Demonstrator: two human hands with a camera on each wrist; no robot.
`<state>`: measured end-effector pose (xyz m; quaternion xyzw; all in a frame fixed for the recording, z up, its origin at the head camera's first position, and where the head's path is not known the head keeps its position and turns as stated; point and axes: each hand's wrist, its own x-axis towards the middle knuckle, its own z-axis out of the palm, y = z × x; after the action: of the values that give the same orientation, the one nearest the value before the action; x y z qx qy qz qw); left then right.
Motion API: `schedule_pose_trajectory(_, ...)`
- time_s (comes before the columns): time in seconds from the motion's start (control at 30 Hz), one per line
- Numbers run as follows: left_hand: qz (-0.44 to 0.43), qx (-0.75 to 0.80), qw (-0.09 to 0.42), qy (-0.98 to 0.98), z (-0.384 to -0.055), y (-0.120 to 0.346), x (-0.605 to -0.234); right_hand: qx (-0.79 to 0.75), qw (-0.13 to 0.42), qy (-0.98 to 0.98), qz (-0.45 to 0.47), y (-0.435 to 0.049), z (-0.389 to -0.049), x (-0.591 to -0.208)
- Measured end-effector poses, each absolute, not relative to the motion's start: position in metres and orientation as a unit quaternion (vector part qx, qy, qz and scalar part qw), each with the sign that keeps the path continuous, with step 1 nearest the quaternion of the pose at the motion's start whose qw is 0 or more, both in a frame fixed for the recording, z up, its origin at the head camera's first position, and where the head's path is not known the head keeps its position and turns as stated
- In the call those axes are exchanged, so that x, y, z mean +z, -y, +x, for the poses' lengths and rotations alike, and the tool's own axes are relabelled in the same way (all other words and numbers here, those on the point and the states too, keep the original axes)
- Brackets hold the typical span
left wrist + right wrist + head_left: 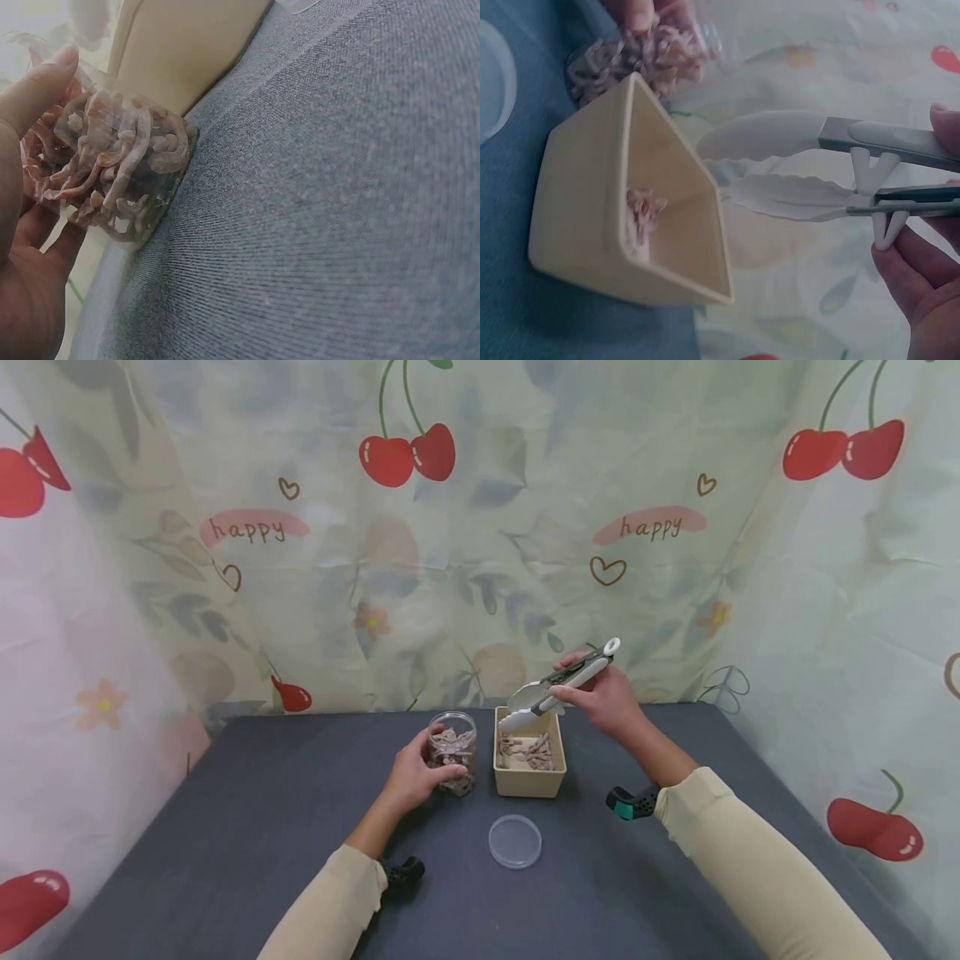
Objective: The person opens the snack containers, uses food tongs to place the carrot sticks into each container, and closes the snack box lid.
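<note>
My left hand (414, 774) grips a clear plastic jar (467, 752) with its thumb on the near side. Pale, pinkish-brown dried strips (112, 150) fill much of the jar, which stands uncapped on the table. My right hand (603, 697) holds a pair of grey and white tongs (573, 675), tips pointing down and left over the beige bin (528, 783). The tong tips (780, 199) are slightly apart, with nothing between them. More of the same strips (538, 753) lie on the bin's floor.
A round clear lid (515, 842) lies flat on the dark grey tablecloth (300, 818), in front of the bin. Printed curtains (480, 593) hang behind the table and along both sides. Each wrist wears a black strap (633, 802).
</note>
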<state>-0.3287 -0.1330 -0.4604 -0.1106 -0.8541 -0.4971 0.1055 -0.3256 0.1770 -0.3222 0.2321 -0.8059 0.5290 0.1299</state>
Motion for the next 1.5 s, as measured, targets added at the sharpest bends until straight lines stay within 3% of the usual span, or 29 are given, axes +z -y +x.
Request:
schedule_pose_trajectory(0.7,-0.112,-0.510,0.099,0.847,-0.329,0.132,-0.461,0.453,0.187,0.861,0.135,-0.184,-0.335,-0.377)
schedule_pose_trajectory(1.5,-0.110,-0.512,0.099,0.846,-0.328,0.133,-0.460,0.452,0.140,0.868,0.149,-0.184,-0.326,-0.379)
